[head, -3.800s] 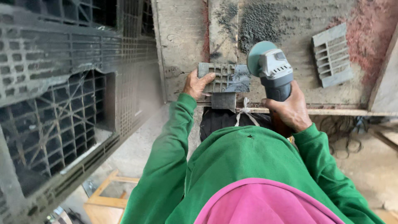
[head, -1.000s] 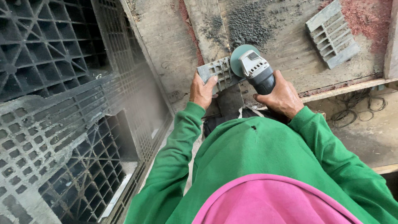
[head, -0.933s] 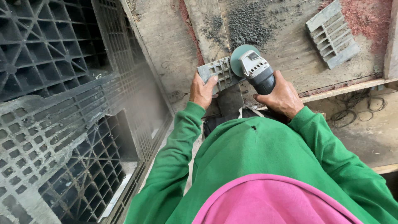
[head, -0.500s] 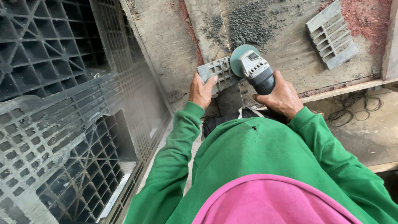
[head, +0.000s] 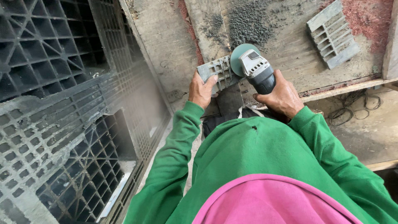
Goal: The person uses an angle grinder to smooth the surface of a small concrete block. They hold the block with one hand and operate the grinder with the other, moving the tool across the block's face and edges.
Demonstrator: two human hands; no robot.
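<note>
My left hand (head: 201, 89) grips a grey ribbed plastic piece (head: 218, 73) at its near left end and holds it on a worn wooden bench (head: 174, 45). My right hand (head: 282, 96) is wrapped around the body of an angle grinder (head: 256, 70), whose green-guarded disc sits against the right end of the plastic piece. Both arms wear green sleeves. Dark grey shavings (head: 248, 20) lie on the bench just beyond the grinder.
A second grey ribbed plastic piece (head: 333, 34) lies at the far right of the bench, beside red dust (head: 367, 16). Large black plastic pallets (head: 54, 108) stand close on my left. A tangled cable (head: 352, 108) lies on the floor to the right.
The view has shifted since 3.8 s ago, with the pallets now filling more of the left. Over the last second both hands, the grinder and the plastic piece have stayed in place.
</note>
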